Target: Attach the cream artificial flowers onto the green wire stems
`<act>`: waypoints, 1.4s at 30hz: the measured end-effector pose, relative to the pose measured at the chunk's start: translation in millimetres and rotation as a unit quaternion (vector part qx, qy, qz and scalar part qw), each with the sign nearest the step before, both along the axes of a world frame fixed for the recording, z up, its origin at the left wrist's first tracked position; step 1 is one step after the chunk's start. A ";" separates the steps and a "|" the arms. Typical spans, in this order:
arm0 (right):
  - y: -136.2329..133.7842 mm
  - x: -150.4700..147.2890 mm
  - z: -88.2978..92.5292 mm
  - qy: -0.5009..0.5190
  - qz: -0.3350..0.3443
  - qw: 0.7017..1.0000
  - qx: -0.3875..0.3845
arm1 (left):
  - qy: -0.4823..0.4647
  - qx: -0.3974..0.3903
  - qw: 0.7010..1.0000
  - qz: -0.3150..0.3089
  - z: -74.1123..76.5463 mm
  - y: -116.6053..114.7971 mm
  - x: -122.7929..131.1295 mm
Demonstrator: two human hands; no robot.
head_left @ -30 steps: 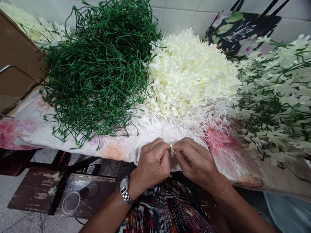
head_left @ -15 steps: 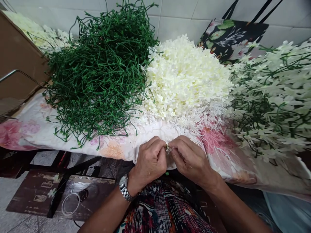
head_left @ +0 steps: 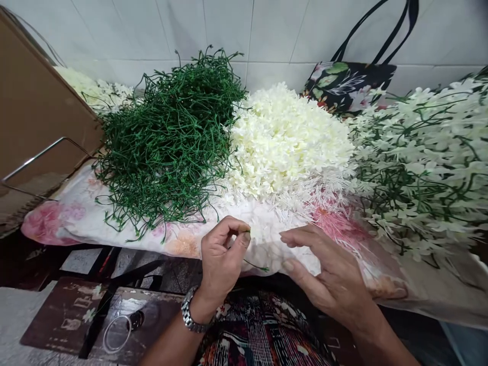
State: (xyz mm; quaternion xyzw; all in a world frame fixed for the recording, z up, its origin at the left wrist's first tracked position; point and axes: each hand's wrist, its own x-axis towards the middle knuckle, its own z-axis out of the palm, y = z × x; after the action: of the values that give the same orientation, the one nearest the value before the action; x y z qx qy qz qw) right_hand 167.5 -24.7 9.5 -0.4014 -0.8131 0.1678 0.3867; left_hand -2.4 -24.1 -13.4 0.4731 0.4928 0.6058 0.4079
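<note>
My left hand [head_left: 224, 254], with a metal watch [head_left: 191, 311] on its wrist, pinches a thin green artificial stem between thumb and forefinger. One tail of the green stem [head_left: 257, 267] sticks out below the hand toward the right. Whether a white blossom sits on its pinched tip, I cannot tell against the pale cloth. My right hand [head_left: 330, 267] is held apart from it, thumb and fingers spread with nothing between them. Beyond the hands lie a heap of green plastic stems [head_left: 171, 137] and a pile of cream-white artificial blossoms [head_left: 290, 142].
A flowered cloth [head_left: 145, 236] covers the work surface. White flowers on green stems [head_left: 430, 168] are heaped at right, more pale flowers [head_left: 97, 91] at back left. A cardboard box [head_left: 46, 112] stands at left, and a floral bag [head_left: 346, 86] leans by the tiled wall.
My hands were together at a small pale piece; now they are apart. My right hand has opened and moved right, while my left still pinches. The view has tilted up slightly.
</note>
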 end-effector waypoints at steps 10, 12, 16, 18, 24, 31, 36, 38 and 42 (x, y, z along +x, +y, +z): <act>-2.0 -22.0 -13.3 -0.013 0.050 0.999 -0.018 | -0.165 -0.070 0.982 0.055 -0.3 -4.6 9.0; 1.2 -20.7 -11.7 -0.030 0.048 0.998 -0.001 | -0.208 -0.102 0.973 0.025 4.9 -5.4 7.5; 7.4 -19.1 -2.7 -0.099 0.055 0.992 0.059 | -0.257 -0.154 0.953 -0.054 11.0 -7.0 6.0; 10.9 -20.3 2.1 -0.119 0.066 0.987 0.089 | -0.269 -0.184 0.942 -0.083 10.8 -7.6 6.8; 22.4 -25.4 2.9 -0.132 0.101 0.978 0.123 | -0.297 -0.203 0.929 -0.080 7.4 -3.3 15.2; 18.2 -7.8 -11.2 -0.048 0.043 0.998 0.027 | -0.301 -0.176 0.937 -0.013 11.2 2.9 18.6; 17.2 -9.6 -12.8 -0.067 0.048 0.997 0.009 | -0.305 -0.170 0.937 -0.026 12.4 0.8 17.5; 17.9 -13.5 -11.2 -0.056 0.064 0.996 0.007 | -0.300 -0.154 0.941 -0.024 12.4 -1.0 16.2; 19.6 -21.3 -3.9 -0.006 0.090 0.996 -0.004 | -0.271 -0.137 0.951 -0.055 12.6 -5.6 8.4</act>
State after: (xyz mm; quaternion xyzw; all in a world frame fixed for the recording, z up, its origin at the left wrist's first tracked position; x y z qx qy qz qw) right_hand 146.3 -5.1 5.6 -0.3288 -0.8476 0.2034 0.3635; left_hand 6.0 -29.7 -0.8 0.2566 0.4151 0.6145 0.6199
